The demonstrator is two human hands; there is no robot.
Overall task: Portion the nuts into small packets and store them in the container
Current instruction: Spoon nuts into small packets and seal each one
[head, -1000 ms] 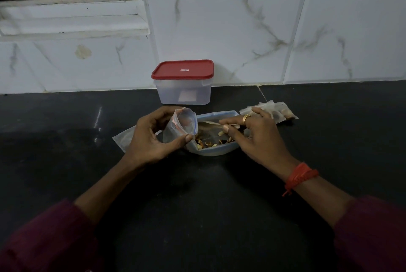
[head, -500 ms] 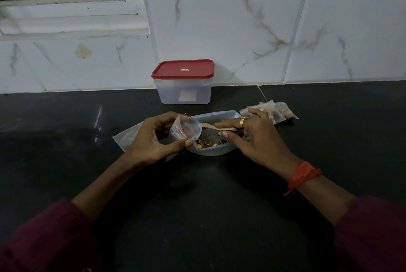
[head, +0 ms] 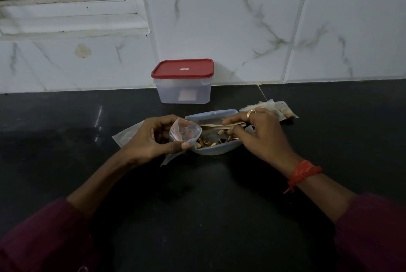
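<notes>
- While pinched in the left hand (head: 153, 137), thumb pressed on the near side and curled fingers behind, stands mouth-up and open: small packet (head: 185, 132), clear with an orange strip at the rim, touching the left end of the big bag (head: 216, 150); something dark inside, too dim to name.
- Lies open on the dark counter (head: 197, 205) between both hands: that big bag, with loose nuts (head: 207, 142) scattered on its bottom.
- Reaches into the bag's mouth from the right: right hand (head: 262, 134), fingers bent and close together, tips down near the nuts; cannot tell whether pinching a nut or only touching.
- Wears a gold ring (head: 250, 114) on one finger and a red thread band (head: 304, 171) at the wrist.
- Lie just behind the right hand, partly hidden by it: filled packets (head: 285, 113), nuts showing through the plastic.
- Pokes out under and to the left of the left hand: flat clear plastic (head: 125, 134), hard to tell what kind.
- Stands closed at the back, against the tiled wall (head: 241, 29) and apart from the bags: clear container (head: 183, 93) with a red lid (head: 182, 69) and a pale label on its front.
- Fill the lower corners: dark red sleeves (head: 39, 238).
</notes>
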